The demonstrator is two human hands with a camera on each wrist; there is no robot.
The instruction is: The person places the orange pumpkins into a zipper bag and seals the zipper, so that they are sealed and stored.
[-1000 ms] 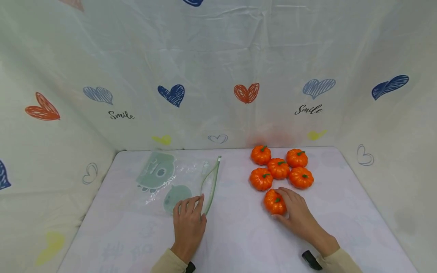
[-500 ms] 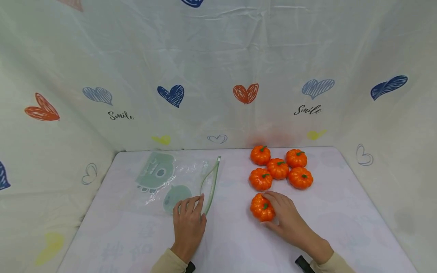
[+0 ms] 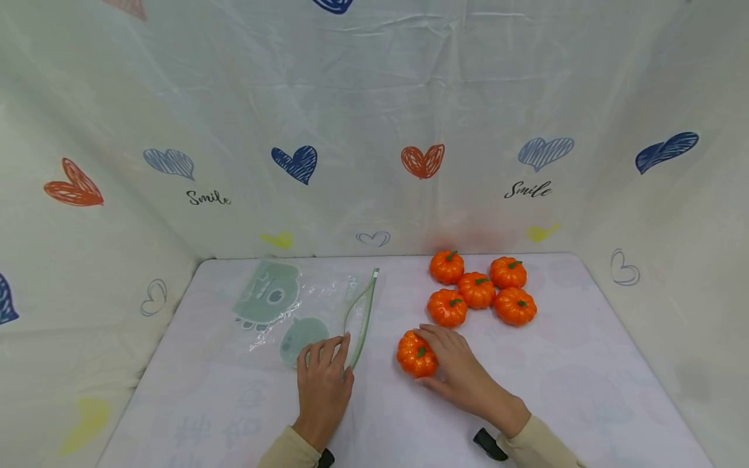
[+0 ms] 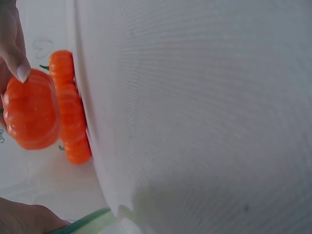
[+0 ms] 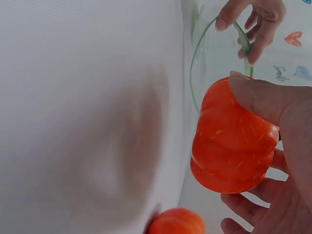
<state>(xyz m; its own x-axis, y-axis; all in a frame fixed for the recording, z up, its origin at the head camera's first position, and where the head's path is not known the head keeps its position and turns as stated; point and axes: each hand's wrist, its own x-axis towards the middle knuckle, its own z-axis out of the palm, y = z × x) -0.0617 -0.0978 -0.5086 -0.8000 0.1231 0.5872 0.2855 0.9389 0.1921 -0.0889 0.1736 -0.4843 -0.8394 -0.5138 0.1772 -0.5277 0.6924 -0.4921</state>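
Note:
My right hand (image 3: 465,377) grips a small orange toy pumpkin (image 3: 415,354) with a green stem, thumb on the near side and fingers on the far side. In the right wrist view this pumpkin (image 5: 234,141) hangs above the table. My left hand (image 3: 324,387) pinches the green zip edge of a clear plastic zip bag (image 3: 275,296) printed with pale green cartoon shapes. The bag lies flat on the left, its mouth parted and facing right, as the right wrist view shows beside the left fingers (image 5: 263,41). The held pumpkin is to the right of that mouth.
Several more orange pumpkins (image 3: 476,290) sit in a cluster at the back right of the white-covered table (image 3: 585,390). Behind them and at the sides hangs a white curtain (image 3: 363,97) printed with hearts.
My right hand has carried the pumpkin leftward, away from the cluster and nearer the bag's mouth. My left hand stays in place on the bag's edge.

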